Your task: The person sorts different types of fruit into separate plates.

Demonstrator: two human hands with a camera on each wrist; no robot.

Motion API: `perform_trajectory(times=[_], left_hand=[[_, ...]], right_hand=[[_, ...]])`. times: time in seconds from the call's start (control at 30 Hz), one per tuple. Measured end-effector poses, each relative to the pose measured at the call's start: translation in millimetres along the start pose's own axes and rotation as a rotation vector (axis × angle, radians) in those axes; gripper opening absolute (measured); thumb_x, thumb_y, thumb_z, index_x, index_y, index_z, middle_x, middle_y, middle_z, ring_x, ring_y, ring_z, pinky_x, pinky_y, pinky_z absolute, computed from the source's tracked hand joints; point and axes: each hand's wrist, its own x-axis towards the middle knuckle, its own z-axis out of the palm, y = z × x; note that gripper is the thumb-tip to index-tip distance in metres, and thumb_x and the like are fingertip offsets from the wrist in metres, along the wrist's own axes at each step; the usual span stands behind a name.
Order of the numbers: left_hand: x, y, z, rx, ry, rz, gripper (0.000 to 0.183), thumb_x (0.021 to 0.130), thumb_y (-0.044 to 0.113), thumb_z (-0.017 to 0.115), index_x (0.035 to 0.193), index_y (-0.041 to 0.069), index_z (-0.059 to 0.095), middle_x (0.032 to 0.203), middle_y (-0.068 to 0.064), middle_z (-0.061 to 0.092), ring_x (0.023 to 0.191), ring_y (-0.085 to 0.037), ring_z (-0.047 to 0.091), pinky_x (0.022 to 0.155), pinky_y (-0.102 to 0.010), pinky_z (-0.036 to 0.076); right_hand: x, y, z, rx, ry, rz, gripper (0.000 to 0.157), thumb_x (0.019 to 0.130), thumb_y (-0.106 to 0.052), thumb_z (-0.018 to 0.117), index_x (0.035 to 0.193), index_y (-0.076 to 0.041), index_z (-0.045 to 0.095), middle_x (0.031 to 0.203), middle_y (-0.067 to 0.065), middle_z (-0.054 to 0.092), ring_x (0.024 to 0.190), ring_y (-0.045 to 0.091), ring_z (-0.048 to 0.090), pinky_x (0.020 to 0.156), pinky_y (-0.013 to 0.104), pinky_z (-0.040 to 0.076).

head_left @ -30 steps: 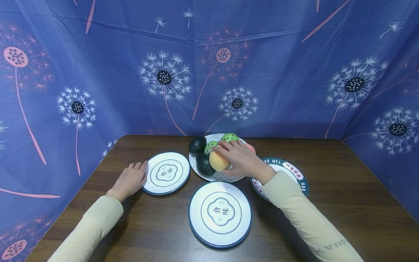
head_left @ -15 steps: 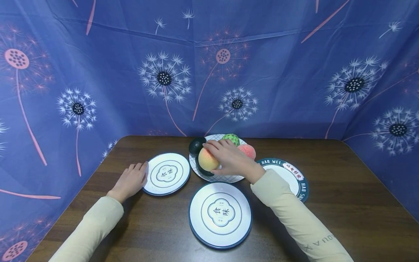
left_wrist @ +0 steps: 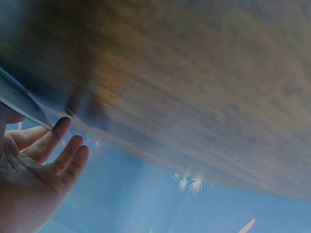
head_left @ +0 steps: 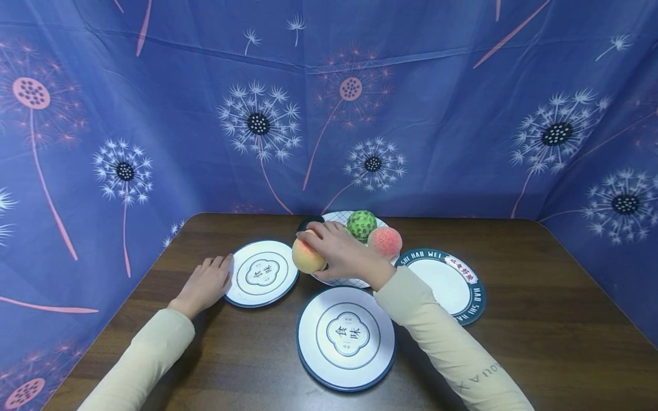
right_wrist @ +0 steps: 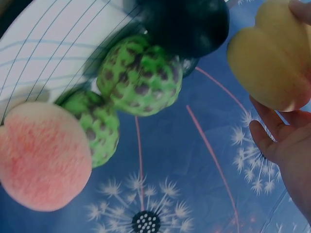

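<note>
Yellow peach (head_left: 307, 257) in R hand (head_left: 345, 251); L hand (head_left: 204, 283) touching plate (head_left: 277, 285) (blue-rimmed).

A fruit plate (head_left: 336, 216) lies behind the front plate (head_left: 346, 337), between left plate (head_left: 262, 273) and right plate (head_left: 443, 285).

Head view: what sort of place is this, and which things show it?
Probably a staged tabletop set-up: a dandelion-print blue cloth hangs behind a brown table bearing plates.
</note>
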Motion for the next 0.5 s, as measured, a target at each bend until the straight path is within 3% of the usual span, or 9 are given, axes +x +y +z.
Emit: perform_trajectory(times=[0.5], left_hand=[[-0.2,1.5,-1.6,-0.012,0.000,-0.001,0.050,0.090,0.018,0.050,0.132,-0.007,0.039,0.124,-0.027,0.050,0.114,-0.043,0.045,0.094,-0.057,0.039]], right_hand=[[22.3,-24.3,19.2,-0.033,-0.059,-0.045,0.089,0.067,-0.043,0.074,0.138,-0.008,0.033,0.133,0.005,0.045,0.117,0.021,0.043,0.103,0.040,0.033]])
